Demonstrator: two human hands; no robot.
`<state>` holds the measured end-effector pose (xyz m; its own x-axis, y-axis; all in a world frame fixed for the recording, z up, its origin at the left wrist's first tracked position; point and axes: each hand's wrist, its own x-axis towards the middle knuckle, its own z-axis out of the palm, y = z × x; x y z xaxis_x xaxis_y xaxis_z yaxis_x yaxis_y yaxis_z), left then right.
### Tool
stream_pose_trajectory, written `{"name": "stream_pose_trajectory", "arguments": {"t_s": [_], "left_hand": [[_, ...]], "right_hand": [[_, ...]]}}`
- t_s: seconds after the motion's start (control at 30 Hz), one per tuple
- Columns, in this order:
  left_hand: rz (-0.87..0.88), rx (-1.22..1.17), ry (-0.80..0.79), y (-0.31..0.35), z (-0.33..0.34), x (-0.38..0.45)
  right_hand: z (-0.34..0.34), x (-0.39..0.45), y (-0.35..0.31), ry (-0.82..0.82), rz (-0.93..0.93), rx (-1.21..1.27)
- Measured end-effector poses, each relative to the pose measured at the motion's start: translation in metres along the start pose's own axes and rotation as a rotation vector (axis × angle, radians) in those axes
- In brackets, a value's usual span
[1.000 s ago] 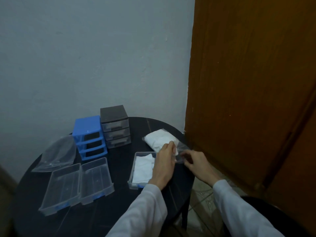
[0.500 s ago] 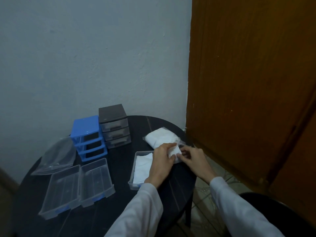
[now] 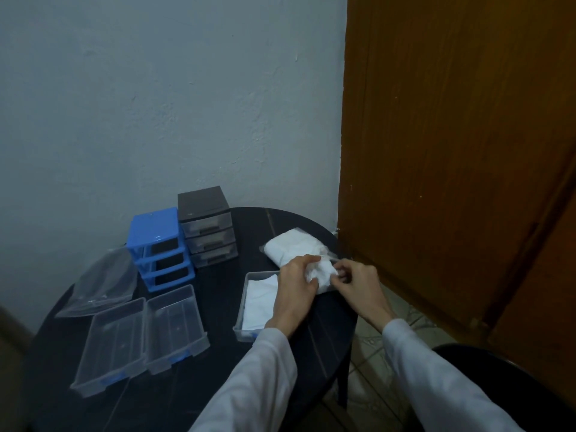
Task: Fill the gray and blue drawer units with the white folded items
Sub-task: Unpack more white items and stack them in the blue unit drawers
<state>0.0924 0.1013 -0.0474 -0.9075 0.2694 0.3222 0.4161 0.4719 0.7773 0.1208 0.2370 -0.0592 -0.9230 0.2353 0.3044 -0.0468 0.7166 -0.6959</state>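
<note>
Two hands are working together at the right side of a round dark table [image 3: 218,385], both closing on one white folded item [image 3: 324,274]. The left hand [image 3: 296,288] is curling its fingers over the item's left and top side, while the right hand [image 3: 358,286] is pinching its right edge between thumb and fingertips. That item is sitting just above the near end of a clear plastic bag [image 3: 291,246] that is holding more white folded pieces and lying at the far right of the table.

Directly left of the hands, a clear drawer tray [image 3: 243,302] is lying on the table with white folded items [image 3: 260,302] already resting inside it; the left wrist is crossing over its near right corner. Two more clear trays [image 3: 140,338] with blue handles are lying side by side, touching, at the near left.

At the far side, the blue drawer unit [image 3: 159,247] is standing with its three slots showing dark and open. The gray drawer unit [image 3: 207,226] is standing just beside it on the right, with its three drawers in place. An empty-looking clear bag [image 3: 99,283] is lying at the left edge of the table, just left of the blue unit.
</note>
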Motion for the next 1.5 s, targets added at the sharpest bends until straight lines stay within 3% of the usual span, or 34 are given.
{"name": "stream_pose_trajectory", "arguments": {"t_s": [0.1,0.67,1.27,1.5], "left_hand": [[-0.009,-0.022,0.014,-0.001,0.002,0.0],[-0.002,-0.005,0.026,0.003,0.005,0.0],[-0.031,-0.161,-0.052,0.023,-0.012,-0.012],[-0.039,-0.114,0.101,-0.007,-0.057,-0.024]], "right_hand": [[0.003,0.001,-0.003,-0.041,0.001,0.008],[-0.005,-0.001,-0.004,0.087,-0.036,-0.042],[-0.034,0.001,-0.009,0.129,0.009,0.233],[-0.028,0.0,-0.039,0.069,-0.063,0.275]]}}
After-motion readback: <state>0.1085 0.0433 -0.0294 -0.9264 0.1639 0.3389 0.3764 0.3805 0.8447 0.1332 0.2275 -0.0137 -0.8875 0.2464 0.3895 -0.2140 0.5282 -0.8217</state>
